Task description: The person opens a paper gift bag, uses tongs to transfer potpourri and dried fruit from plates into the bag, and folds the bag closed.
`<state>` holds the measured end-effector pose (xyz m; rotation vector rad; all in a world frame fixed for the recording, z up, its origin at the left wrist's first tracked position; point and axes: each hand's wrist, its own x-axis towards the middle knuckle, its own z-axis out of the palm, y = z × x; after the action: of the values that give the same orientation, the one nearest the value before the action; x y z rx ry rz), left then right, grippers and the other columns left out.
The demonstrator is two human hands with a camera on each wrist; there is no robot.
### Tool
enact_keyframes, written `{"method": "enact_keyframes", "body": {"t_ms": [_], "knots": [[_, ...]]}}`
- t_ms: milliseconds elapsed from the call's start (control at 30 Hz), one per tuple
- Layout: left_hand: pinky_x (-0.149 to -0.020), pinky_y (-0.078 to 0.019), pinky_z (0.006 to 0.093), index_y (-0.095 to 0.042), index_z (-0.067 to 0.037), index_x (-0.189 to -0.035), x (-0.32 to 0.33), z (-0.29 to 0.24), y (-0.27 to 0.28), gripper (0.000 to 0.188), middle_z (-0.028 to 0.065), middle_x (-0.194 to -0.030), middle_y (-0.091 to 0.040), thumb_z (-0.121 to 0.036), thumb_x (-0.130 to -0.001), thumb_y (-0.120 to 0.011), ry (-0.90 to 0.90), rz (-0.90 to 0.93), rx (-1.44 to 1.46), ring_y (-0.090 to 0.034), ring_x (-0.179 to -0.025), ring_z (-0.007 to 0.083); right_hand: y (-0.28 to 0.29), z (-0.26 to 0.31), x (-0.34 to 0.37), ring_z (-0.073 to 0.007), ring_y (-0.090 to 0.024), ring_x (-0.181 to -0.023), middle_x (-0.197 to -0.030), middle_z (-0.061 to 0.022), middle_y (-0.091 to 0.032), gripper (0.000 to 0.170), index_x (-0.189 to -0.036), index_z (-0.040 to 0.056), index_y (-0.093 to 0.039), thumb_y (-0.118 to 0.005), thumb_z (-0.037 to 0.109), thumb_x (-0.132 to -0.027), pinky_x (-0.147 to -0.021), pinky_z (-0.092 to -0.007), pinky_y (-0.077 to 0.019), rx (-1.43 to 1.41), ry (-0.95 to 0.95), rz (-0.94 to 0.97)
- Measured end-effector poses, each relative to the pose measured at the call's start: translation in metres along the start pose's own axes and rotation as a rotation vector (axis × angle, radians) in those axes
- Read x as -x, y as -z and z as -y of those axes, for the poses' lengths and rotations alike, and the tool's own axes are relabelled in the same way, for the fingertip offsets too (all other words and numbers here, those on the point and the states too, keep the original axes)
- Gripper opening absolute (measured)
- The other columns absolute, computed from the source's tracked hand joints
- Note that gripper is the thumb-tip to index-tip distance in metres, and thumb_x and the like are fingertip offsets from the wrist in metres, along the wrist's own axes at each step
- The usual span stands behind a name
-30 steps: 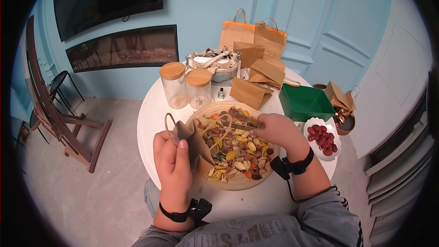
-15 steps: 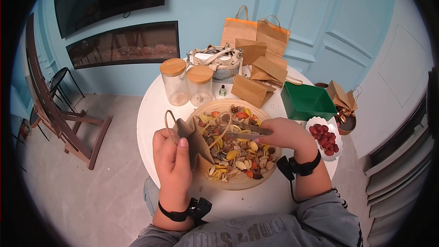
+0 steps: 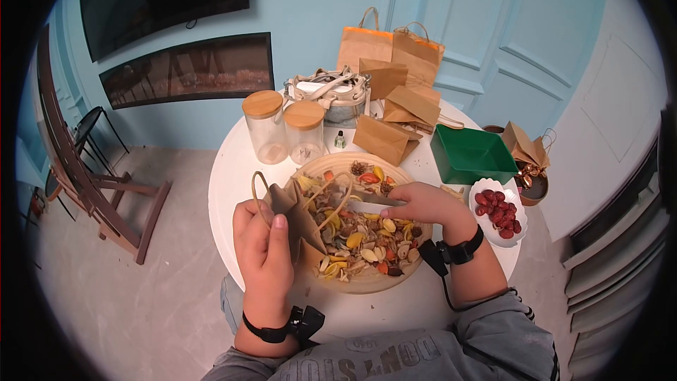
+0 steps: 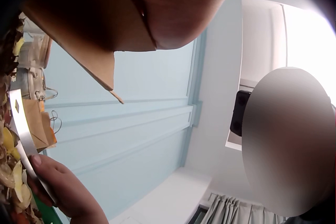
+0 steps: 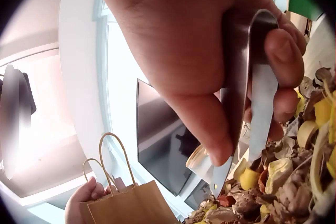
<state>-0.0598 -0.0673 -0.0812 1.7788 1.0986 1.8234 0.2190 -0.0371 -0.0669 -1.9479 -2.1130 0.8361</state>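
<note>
A brown paper bag [image 3: 303,226] with twisted handles is held at its side by my left hand [image 3: 266,250], the thumb on the near side. The bag leans over the left part of a round, pale wooden tray [image 3: 352,287]. Dried flowers, fruit slices and petals [image 3: 384,243] in mixed colours fill the tray. My right hand [image 3: 431,206] grips metal tongs [image 5: 236,85] near their bent end, thumb on one arm and fingers on the other. The tongs reach left, low over the dried pieces, toward the bag. Their tips are partly hidden in the head view.
Two glass jars [image 3: 268,130] with wooden lids, a small bottle [image 3: 340,140] and a handbag [image 3: 338,102] stand behind the tray. Folded paper bags [image 3: 384,140] lie at the back. To the right are a green box [image 3: 472,159] and a white dish [image 3: 506,240] of red dates [image 3: 501,215].
My right hand has lowered the tongs into the dried pieces, going right at first and then back left toward the bag. My left hand and the bag stay nearly in place.
</note>
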Motion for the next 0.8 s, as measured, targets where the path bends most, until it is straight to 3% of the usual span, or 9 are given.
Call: {"method": "enact_keyframes", "body": {"t_ms": [67,200,267,400,567,800], "knots": [[-0.072,-0.0374,0.0286,-0.050,0.003,-0.076,0.000,0.000,0.000,0.014,0.0104,-0.087,-0.047,-0.005,-0.088,-0.054,0.011,0.007,0.008,-0.045,-0.078,0.0212,0.000,-0.005,0.000,-0.0268,-0.059,-0.074,-0.080,-0.0159,-0.063,0.049,-0.093,0.0006,-0.065,-0.066,0.048,-0.082,-0.067,-0.0371,-0.0461,0.033,0.104,0.031],[-0.072,-0.0374,0.0285,-0.050,0.003,-0.076,-0.001,0.000,0.000,0.015,0.0103,-0.087,-0.048,-0.005,-0.088,-0.054,0.001,0.003,0.012,-0.045,-0.079,0.0208,0.010,0.003,0.014,-0.0272,-0.060,-0.075,-0.081,-0.0149,-0.063,0.048,-0.096,0.0027,-0.065,-0.067,0.048,-0.081,-0.068,-0.0377,-0.0459,0.120,0.114,0.039],[-0.072,-0.0376,0.0284,-0.050,0.003,-0.076,-0.001,0.000,0.001,0.016,0.0101,-0.087,-0.048,-0.006,-0.089,-0.055,0.003,0.005,0.011,-0.046,-0.079,0.0206,0.016,0.008,0.021,-0.0282,-0.060,-0.078,-0.082,-0.0143,-0.062,0.047,-0.099,0.0044,-0.065,-0.068,0.048,-0.080,-0.069,-0.0381,-0.0457,0.111,0.049,0.103],[-0.073,-0.0377,0.0284,-0.050,0.003,-0.076,-0.002,-0.001,0.000,0.016,0.0102,-0.087,-0.048,-0.006,-0.089,-0.055,0.011,0.004,0.021,-0.046,-0.080,0.0208,0.022,0.009,0.031,-0.0279,-0.061,-0.079,-0.081,-0.0128,-0.063,0.044,-0.099,0.0069,-0.065,-0.068,0.047,-0.080,-0.069,-0.0386,-0.0455,0.157,0.110,0.096],[-0.073,-0.0379,0.0287,-0.050,0.003,-0.077,-0.001,0.000,0.001,0.016,0.0105,-0.088,-0.048,-0.007,-0.089,-0.055,0.017,0.017,0.007,-0.046,-0.080,0.0213,0.030,0.014,0.040,-0.0293,-0.061,-0.081,-0.082,-0.0115,-0.064,0.040,-0.099,0.0101,-0.065,-0.068,0.045,-0.079,-0.070,-0.0392,-0.0460,0.241,-0.009,0.059],[-0.074,-0.0380,0.0286,-0.051,0.003,-0.077,-0.001,0.001,-0.001,0.016,0.0105,-0.088,-0.048,-0.007,-0.089,-0.055,0.029,0.026,0.023,-0.046,-0.081,0.0214,0.010,0.013,0.027,-0.0310,-0.062,-0.083,-0.084,-0.0147,-0.063,0.042,-0.098,0.0071,-0.064,-0.067,0.045,-0.080,-0.071,-0.0407,-0.0467,0.273,-0.006,0.046]]}}
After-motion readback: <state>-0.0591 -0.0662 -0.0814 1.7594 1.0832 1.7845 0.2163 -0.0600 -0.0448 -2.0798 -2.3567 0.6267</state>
